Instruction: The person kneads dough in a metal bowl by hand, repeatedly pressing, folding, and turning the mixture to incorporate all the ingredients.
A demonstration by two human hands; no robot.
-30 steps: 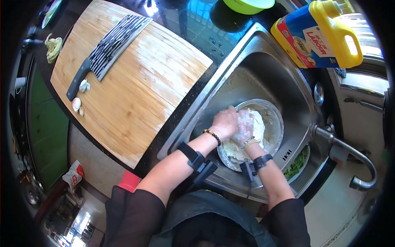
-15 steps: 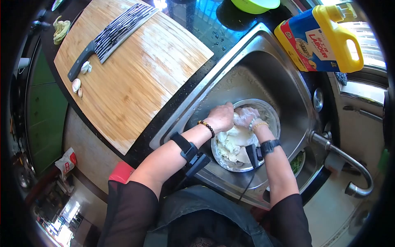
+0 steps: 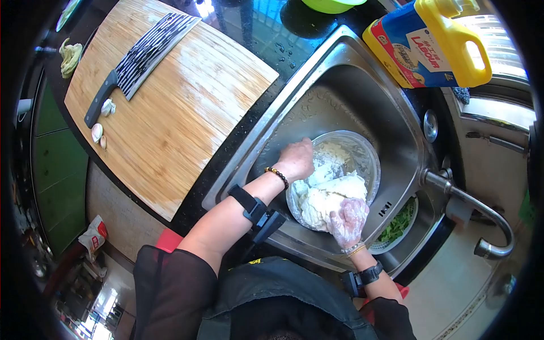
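A metal bowl (image 3: 368, 152) rests in the sink, holding a lump of white dough (image 3: 331, 192) with loose flour around it. At the bowl's upper left rim, my left hand (image 3: 297, 160) is closed around the edge. My right hand (image 3: 348, 221), coated in flour, presses on the lower right side of the dough with its fingers curled against it; some fingertips are hidden.
Left of the steel sink (image 3: 226, 184) lies a wooden cutting board (image 3: 175, 124) with a cleaver (image 3: 150, 51) and garlic cloves (image 3: 97, 132). A yellow jug (image 3: 430, 45) stands behind the sink. The faucet (image 3: 464, 201) is on the right, above greens (image 3: 399, 224) in a bowl.
My right hand has moved from the far side of the bowl down toward me, onto the dough's near right edge. The dough now looks folded over. My left hand stays at the rim.
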